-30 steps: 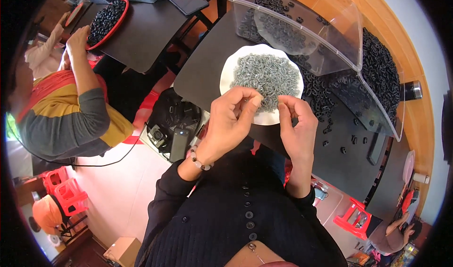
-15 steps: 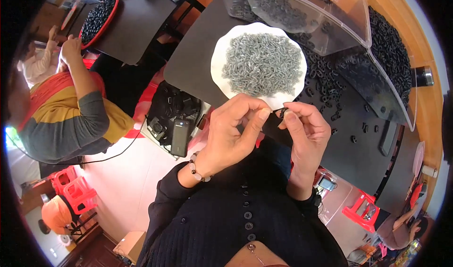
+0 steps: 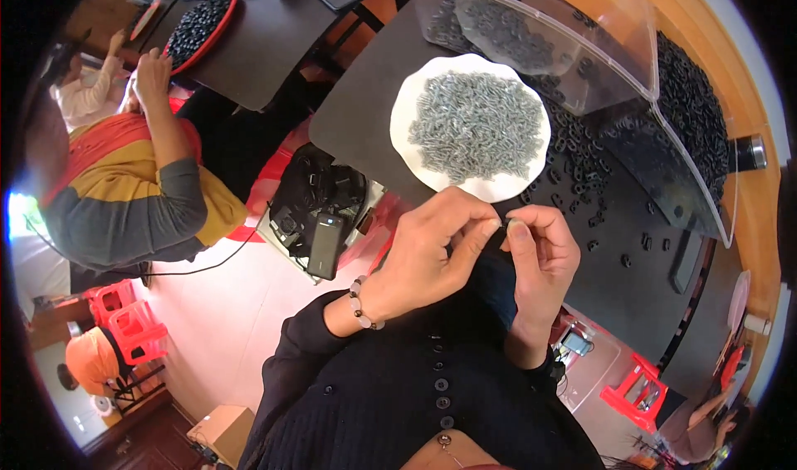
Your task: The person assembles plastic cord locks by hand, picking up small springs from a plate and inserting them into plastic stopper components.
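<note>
**Two hands pinch a tiny part below a plate of screws**

Head view: at the centre of the frame the left hand [image 3: 432, 258] and the right hand [image 3: 540, 258] meet fingertip to fingertip just below the white plate [image 3: 407, 142]. The left hand's grip is closed, thumb and forefinger pressed together at the meeting point; the right hand's grip is likewise pinched shut, thumb against forefinger. Something small sits between the two pinches, but it is too tiny and too hidden by the fingers to tell what it is. The left wrist wears a bead bracelet [image 3: 363, 302], and both forearms are in black sleeves rising from the lower edge.

The plate, with a wavy rim, lies on the dark tabletop [image 3: 357, 113] in the upper middle of the frame and carries a heap of small silver screws [image 3: 473, 125]. To the right of the plate, loose small black parts [image 3: 581, 171] lie scattered on the tabletop, some touching the plate's edge. Above and to the right stands a clear plastic bin [image 3: 581, 46] with more black parts behind it.

At the left of the frame another person in a striped top [image 3: 124, 196] reaches toward a red tray of black parts [image 3: 199, 26] in the upper left. Below the tabletop's edge, left of the hands, is a black bag [image 3: 320, 196] with a dark phone [image 3: 324, 246] on it.
</note>
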Motion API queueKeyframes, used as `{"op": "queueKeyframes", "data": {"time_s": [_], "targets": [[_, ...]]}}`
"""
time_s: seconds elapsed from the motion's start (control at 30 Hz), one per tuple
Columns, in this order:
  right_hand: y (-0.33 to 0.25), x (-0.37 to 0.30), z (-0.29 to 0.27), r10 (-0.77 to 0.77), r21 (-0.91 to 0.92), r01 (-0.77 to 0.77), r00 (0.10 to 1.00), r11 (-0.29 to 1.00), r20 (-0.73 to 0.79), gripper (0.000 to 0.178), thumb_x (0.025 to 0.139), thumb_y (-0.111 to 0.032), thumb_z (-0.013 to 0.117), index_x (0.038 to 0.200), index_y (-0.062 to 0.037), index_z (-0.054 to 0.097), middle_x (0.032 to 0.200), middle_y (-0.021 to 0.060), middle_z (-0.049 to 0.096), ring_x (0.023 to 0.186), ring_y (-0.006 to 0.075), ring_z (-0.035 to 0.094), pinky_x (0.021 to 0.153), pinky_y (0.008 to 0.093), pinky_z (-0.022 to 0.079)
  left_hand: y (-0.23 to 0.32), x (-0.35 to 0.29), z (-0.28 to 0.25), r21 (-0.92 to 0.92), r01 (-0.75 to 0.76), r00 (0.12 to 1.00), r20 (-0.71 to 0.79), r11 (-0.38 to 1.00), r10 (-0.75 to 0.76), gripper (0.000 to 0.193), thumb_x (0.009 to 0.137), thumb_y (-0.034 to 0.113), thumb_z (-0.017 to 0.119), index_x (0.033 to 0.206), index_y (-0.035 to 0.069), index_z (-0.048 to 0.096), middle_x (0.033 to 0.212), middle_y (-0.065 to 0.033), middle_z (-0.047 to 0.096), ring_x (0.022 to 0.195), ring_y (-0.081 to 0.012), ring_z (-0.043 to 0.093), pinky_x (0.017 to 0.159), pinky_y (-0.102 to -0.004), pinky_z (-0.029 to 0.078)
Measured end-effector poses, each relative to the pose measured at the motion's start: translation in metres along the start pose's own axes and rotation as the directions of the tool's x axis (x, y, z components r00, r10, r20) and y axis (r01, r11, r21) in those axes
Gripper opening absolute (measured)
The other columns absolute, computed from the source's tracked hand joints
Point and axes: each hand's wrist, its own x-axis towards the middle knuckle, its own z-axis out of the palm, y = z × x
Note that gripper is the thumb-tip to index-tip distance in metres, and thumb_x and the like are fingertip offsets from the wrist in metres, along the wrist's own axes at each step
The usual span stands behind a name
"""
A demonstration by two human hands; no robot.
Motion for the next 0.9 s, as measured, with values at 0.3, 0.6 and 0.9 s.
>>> {"op": "queueKeyframes", "data": {"time_s": [0.3, 0.6, 0.9], "targets": [[0.003, -0.003, 0.007, -0.056, -0.147, 0.054, 0.998, 0.988, -0.010, 0.007, 0.089, -0.001, 0.062, 0.095, 0.0018, 0.059, 0.085, 0.0018, 0.061, 0.072, 0.0040, 0.052, 0.066, 0.0181, 0.042, 0.001, -0.007, -0.004, 0.062, -0.035, 0.998, -0.050, 0.997, 0.038, 0.007, 0.085, 0.003, 0.064, 0.091, 0.003, 0.060, 0.081, -0.0105, 0.058, 0.062, -0.0256, 0.059, 0.054, -0.0329, 0.046], [0.000, -0.014, 0.006, -0.055, -0.092, 0.047, 0.995, 0.995, -0.078, 0.006, 0.090, 0.001, 0.060, 0.096, 0.0025, 0.058, 0.083, 0.0017, 0.061, 0.070, 0.0026, 0.051, 0.064, 0.0166, 0.041, 0.001, -0.008, 0.000, 0.002, -0.043, 0.999, -0.010, 0.999, 0.043, 0.004, 0.086, 0.002, 0.062, 0.090, 0.002, 0.061, 0.079, -0.0098, 0.057, 0.061, -0.0207, 0.058, 0.054, -0.0301, 0.045], [-0.002, -0.026, -0.014, 0.011, 0.029, -0.009, 0.997, 1.000, -0.078, 0.010, 0.090, 0.001, 0.061, 0.099, 0.0035, 0.061, 0.083, 0.0031, 0.063, 0.070, 0.0042, 0.055, 0.063, 0.0174, 0.044, -0.004, -0.014, 0.014, -0.076, 0.019, 0.998, 0.061, 0.997, -0.014, 0.004, 0.086, 0.000, 0.063, 0.091, 0.000, 0.063, 0.081, -0.0086, 0.060, 0.063, -0.0163, 0.058, 0.055, -0.0265, 0.045]]}}
